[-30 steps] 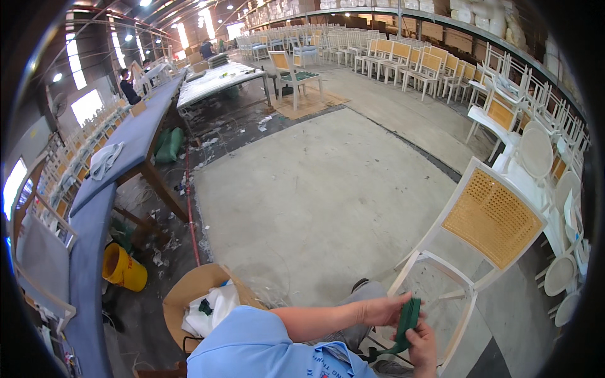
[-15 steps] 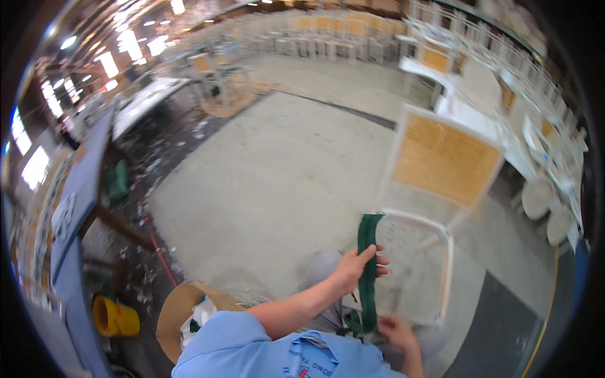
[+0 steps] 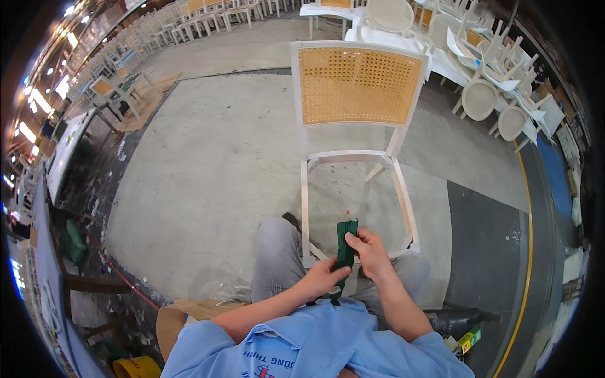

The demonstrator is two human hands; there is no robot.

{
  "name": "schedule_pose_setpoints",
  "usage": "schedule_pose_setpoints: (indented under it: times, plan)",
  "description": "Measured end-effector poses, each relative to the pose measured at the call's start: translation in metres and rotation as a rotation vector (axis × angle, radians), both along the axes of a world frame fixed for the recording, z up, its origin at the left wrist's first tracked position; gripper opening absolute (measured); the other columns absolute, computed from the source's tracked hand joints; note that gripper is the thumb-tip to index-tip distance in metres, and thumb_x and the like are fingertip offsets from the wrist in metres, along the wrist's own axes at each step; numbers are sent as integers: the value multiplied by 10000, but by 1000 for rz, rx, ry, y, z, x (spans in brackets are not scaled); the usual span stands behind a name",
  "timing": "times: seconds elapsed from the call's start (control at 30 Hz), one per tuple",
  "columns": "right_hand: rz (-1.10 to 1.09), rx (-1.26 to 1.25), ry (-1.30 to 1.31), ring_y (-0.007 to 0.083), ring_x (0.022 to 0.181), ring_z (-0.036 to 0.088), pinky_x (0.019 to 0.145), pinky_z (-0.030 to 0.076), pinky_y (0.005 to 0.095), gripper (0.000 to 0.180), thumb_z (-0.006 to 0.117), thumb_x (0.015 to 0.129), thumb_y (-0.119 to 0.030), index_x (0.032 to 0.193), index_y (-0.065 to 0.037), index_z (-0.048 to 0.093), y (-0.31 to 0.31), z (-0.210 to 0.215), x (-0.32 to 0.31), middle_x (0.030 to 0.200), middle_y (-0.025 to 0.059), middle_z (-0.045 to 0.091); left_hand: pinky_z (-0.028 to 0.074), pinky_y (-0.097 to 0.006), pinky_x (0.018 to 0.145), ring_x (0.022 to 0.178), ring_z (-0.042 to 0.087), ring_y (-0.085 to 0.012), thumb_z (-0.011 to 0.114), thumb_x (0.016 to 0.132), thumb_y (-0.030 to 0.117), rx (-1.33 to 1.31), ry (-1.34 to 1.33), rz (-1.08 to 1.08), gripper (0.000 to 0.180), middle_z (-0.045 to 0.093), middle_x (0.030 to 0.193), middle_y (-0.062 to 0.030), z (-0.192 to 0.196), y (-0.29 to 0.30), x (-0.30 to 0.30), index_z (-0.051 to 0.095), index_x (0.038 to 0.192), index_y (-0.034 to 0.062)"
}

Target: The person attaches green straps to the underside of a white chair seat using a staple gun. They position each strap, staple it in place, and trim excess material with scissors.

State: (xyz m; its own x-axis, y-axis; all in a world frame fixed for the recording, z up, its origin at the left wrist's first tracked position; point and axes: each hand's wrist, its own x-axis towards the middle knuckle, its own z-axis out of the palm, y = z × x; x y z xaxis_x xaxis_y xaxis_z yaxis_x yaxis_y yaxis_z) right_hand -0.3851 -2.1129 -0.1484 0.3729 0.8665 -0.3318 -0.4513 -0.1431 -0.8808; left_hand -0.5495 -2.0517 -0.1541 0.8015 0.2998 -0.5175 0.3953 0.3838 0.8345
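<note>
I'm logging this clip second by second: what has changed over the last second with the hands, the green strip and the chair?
The view swung from the hall to straight ahead, so the white chair with the cane back now stands square in front instead of off to the right. Both hands stayed on the dark green strip; the right hand now pinches it near the top, the left hand lower down. The chair frame itself looks unmoved.

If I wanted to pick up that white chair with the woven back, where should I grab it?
Probably by the top rail of the white chair, reaching from behind it. That rail is a straight, bare bar across the top, wide enough for two hands. The woven cane panel looks thin, so don't push on it. The seat is only an open frame, and the person's hands are busy there with a green strip.
</note>
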Motion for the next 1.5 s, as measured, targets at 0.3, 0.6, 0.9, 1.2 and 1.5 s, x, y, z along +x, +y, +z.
schedule_pose_setpoints:
  times: [0.3, 0.6, 0.9, 1.2, 1.5]
  plan:
    - [15, -7, -236, 77, 823, 601, 765, 483, 241, 163, 644, 952, -86, 1085, 2, 679, -11, 12, -7, 912, 13, 676, 479, -268, 809, 847, 592, -100, 638, 972, 152, 54, -199, 400, 149, 654, 897, -17, 21, 43, 24, 648, 992, 5]
    - [-108, 149, -764, 148, 820, 658, 725, 527, 288, 222, 680, 862, 38, 1072, -34, 682, 1, 18, -3, 898, 73, 692, 453, -238, 743, 790, 560, -79, 650, 956, 146, -78, -180, 419, 141, 638, 862, -2, 23, 52, 30, 652, 950, 5]
    - [-50, 113, -775, 180, 806, 656, 718, 519, 281, 173, 690, 850, 30, 1016, -16, 703, 18, 15, 12, 887, 100, 681, 478, -256, 772, 839, 621, -125, 709, 898, 117, 369, -172, 448, 143, 679, 907, -60, 28, 55, 32, 666, 994, 20]
    - [72, 75, -896, 202, 800, 640, 724, 519, 304, 139, 704, 856, -26, 993, -35, 720, 55, 3, 42, 968, 81, 644, 486, -406, 808, 869, 618, -307, 755, 808, 96, 1012, -170, 428, 157, 654, 861, -99, -3, 87, 52, 704, 955, 71]
    - [295, 34, -1156, 356, 882, 627, 764, 500, 433, 102, 645, 888, -119, 941, -35, 670, 146, -18, 87, 917, 142, 630, 466, -425, 840, 932, 623, -324, 720, 836, 108, 1064, -42, 374, 142, 664, 923, -121, -39, 159, 92, 699, 966, 55]
